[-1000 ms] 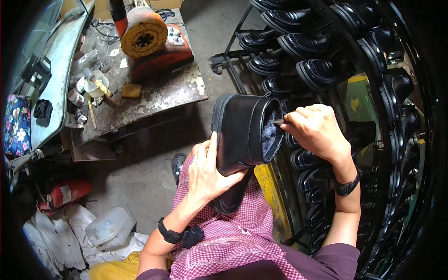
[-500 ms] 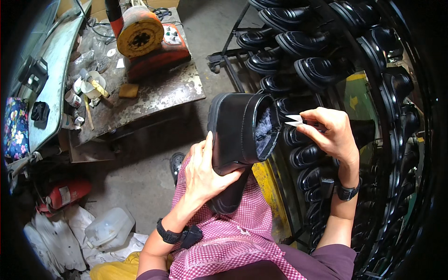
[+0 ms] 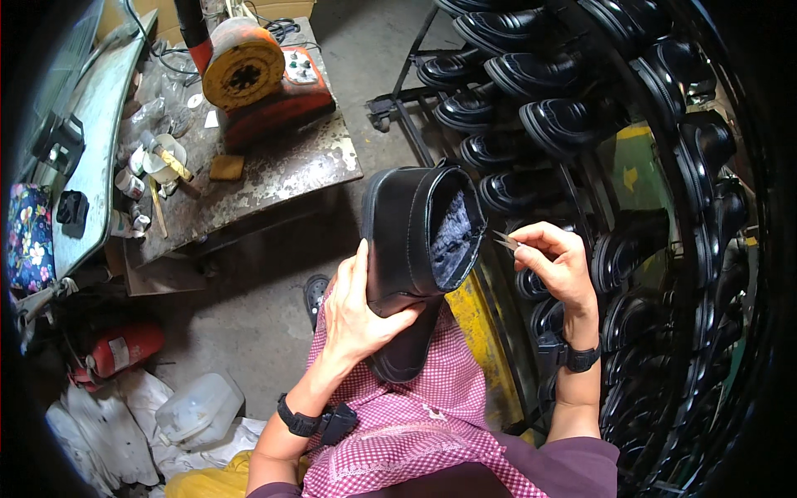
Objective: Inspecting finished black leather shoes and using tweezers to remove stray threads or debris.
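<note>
The left hand clasps and partly covers a black boot above the checked apron. Near it, the right hand pinches pointed blades, their other end hidden from me.

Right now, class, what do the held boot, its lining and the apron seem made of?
Boot: probably leather or imitation, black and glossy, judging by its smooth highlights. Lining: likely plush or fleece, bluish, with fuzzy pile. Apron: apparently cloth, matt, checked, softly creased.
</note>
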`<action>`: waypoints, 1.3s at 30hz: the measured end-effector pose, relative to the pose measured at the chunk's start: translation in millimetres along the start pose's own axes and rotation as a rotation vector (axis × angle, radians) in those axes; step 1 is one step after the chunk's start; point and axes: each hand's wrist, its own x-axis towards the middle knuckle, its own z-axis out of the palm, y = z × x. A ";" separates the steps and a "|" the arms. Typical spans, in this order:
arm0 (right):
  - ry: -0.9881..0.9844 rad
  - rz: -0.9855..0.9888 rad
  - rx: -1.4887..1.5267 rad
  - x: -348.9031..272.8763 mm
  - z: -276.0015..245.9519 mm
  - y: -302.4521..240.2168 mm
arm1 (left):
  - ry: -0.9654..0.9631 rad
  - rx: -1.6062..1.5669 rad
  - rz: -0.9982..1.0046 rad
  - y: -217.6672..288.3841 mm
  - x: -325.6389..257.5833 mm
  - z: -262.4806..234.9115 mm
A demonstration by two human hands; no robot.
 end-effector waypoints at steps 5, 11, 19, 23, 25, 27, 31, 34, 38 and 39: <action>-0.005 0.007 0.007 2.2 1.9 -1.0 | -0.001 0.053 0.020 2.5 0.6 0.6; -0.035 -0.003 -0.058 5.3 2.4 -10.1 | 0.017 0.071 0.033 5.3 -0.4 2.1; -0.056 0.124 -0.224 15.2 -2.2 -38.5 | 0.027 0.093 0.033 11.1 -0.5 2.0; -0.055 0.147 -0.324 18.9 -3.1 -39.7 | 0.031 0.103 0.048 11.3 -0.3 2.9; -0.046 0.142 -0.383 19.0 -2.1 -37.0 | 0.026 0.097 0.037 11.2 0.1 2.5; -0.012 0.121 -0.323 16.9 1.5 -32.6 | 0.021 0.092 0.026 9.8 0.6 1.4; 0.143 -0.007 0.169 11.6 3.9 -18.4 | -0.004 0.014 0.006 -2.3 0.8 -0.1; 0.254 -0.058 0.298 12.5 9.6 3.1 | -0.020 -0.045 -0.019 -7.4 0.6 0.2; 0.200 -0.014 0.269 9.0 21.7 14.3 | -0.036 -0.093 -0.031 -10.7 -0.4 -0.2; 0.182 -0.013 0.250 8.1 23.5 14.1 | -0.033 -0.092 -0.032 -11.1 -0.9 -0.1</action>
